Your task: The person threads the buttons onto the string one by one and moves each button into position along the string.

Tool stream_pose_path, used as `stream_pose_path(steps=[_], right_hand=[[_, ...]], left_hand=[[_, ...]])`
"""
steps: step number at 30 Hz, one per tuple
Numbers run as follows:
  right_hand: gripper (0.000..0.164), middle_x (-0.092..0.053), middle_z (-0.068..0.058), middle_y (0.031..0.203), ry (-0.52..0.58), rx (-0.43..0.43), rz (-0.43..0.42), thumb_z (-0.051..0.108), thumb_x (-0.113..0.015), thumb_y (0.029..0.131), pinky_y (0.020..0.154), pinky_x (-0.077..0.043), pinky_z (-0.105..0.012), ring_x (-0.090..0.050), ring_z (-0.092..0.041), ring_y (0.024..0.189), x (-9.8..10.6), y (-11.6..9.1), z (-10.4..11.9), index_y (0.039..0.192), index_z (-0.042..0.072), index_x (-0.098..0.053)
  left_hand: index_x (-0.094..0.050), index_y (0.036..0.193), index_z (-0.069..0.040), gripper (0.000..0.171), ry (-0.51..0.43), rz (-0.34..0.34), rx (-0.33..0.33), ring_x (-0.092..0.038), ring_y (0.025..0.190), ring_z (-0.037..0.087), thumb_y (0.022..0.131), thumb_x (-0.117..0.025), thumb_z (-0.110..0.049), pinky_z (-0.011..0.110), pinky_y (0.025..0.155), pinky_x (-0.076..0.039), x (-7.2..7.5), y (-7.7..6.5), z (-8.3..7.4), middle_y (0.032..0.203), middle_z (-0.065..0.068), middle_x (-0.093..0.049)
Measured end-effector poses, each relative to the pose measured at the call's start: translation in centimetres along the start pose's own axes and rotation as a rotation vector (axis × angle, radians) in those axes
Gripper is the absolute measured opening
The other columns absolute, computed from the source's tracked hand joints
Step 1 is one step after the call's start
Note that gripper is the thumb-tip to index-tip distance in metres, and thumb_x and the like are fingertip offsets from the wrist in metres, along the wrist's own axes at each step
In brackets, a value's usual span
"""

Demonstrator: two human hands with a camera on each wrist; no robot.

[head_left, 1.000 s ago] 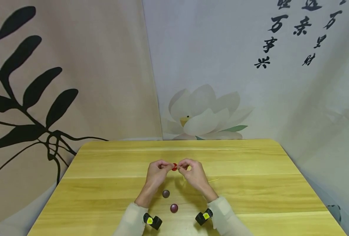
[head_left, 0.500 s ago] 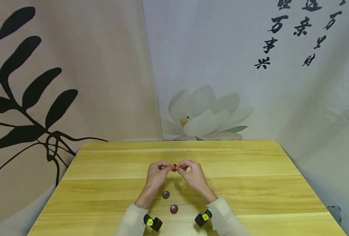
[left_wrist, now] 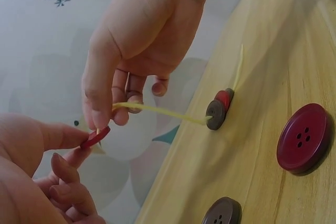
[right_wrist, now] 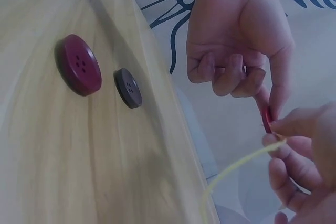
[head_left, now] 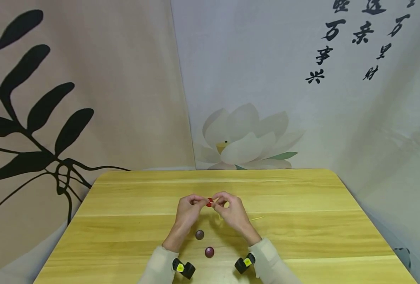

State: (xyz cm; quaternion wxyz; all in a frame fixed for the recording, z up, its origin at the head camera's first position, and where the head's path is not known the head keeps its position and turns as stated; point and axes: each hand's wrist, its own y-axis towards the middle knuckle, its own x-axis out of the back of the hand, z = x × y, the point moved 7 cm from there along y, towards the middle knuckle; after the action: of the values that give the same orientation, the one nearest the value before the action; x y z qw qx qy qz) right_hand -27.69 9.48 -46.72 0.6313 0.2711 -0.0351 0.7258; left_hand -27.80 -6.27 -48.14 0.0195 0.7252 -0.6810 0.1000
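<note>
— What's around you?
— Beyond my left fingers [head_left: 197, 196] and right fingers [head_left: 225, 194] hangs a pale backdrop [head_left: 135, 86], with dark leaves off to their left, a lotus straight past them and black characters to their right. Beneath them spreads the wooden surface [head_left: 302, 228].
— And closer in?
— My cream sleeves [head_left: 157, 266] come in behind my fingers, each with a black wrist camera [head_left: 184, 268] on its inner side. My wrists angle inward, so the fingertips meet in front of me.
— Anything blocked?
— My right hand covers much of the yellow cord [left_wrist: 163, 112] from the head view; one tail shows just right of that hand.
— What lies on the surface?
— A large maroon button [head_left: 209, 252], nearer me than my fingers, and a smaller grey-brown button [head_left: 199, 235] between it and them.
— What does the cord carry?
— A row of threaded buttons [left_wrist: 214, 115], dark and red, lower than my right fingers. I can't tell whether they touch the surface.
— And your grip?
— Left thumb and forefinger pinch a small red button [left_wrist: 96, 137]; right thumb and forefinger are closed on the cord, right against that button.
</note>
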Motion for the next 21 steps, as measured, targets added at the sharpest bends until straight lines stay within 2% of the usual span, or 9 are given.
stream_pose_path(steps=[7,11,21], right_hand=[[0.033,-0.067,0.003,0.083,-0.009,-0.020,0.097,0.008,-0.072,0.088,0.068,-0.048,-0.027,-0.059,-0.011,0.077,-0.51,-0.14,-0.13,0.120,0.006,-0.063],[0.035,-0.067,0.003,0.084,-0.022,-0.024,0.106,0.009,-0.074,0.087,0.068,-0.047,-0.025,-0.058,-0.012,0.078,-0.70,-0.17,-0.01,0.120,0.004,-0.062],[0.035,-0.068,0.005,0.084,-0.079,0.023,0.088,0.015,-0.076,0.087,0.070,-0.047,-0.026,-0.058,-0.009,0.077,-0.74,-0.13,0.24,0.119,0.005,-0.065]], left_hand=[[-0.072,0.089,-0.003,0.014,0.000,-0.001,-0.003,-0.043,0.061,0.011,0.087,-0.072,-0.016,0.021,0.050,-0.032,0.08,-0.01,0.21,0.080,0.010,-0.062],[-0.071,0.088,-0.003,0.014,-0.008,0.004,-0.002,-0.041,0.058,0.010,0.087,-0.072,-0.017,0.021,0.048,-0.031,-0.04,-0.11,0.33,0.076,0.006,-0.059],[-0.072,0.087,-0.002,0.013,-0.025,-0.004,-0.006,-0.042,0.056,0.010,0.087,-0.072,-0.014,0.021,0.048,-0.032,-0.23,-0.25,0.08,0.075,0.010,-0.061]])
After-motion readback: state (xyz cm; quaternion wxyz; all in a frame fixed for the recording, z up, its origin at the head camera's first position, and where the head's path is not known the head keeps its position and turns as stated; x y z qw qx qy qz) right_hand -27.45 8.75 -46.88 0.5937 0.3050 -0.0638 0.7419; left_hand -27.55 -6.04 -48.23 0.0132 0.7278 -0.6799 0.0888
